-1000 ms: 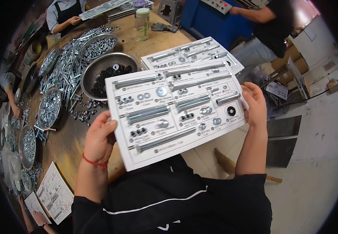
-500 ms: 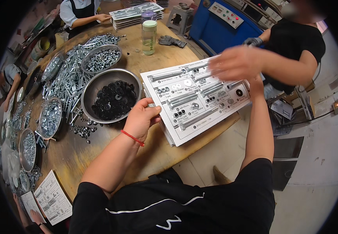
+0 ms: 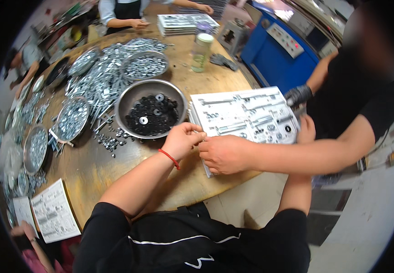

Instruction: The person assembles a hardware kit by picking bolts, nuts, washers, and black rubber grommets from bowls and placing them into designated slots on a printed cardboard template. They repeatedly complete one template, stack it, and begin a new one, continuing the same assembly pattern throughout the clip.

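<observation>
A stack of white hardware cards, with bolts, nuts and washers laid out on the top one, lies at the right edge of the wooden table. My left hand, with a red cord on the wrist, is pinched closed at the stack's left edge; what its fingertips hold is hidden. Right beside them, a co-worker's bare hand bends its fingers over the near left corner. My right hand grips the stack's right edge, partly covered by that co-worker's forearm. The co-worker's gloved hand is at the far right corner.
A steel bowl of black washers stands left of the stack. Beyond are a heap of bolts, bowls of nuts and a bottle. Another person stands by a far card stack. A blue machine stands at the right.
The co-worker's bare hand has swept from the stack's far right to its near left corner, beside my left fingers. A few silver washers now show among the black ones in the bowl.
</observation>
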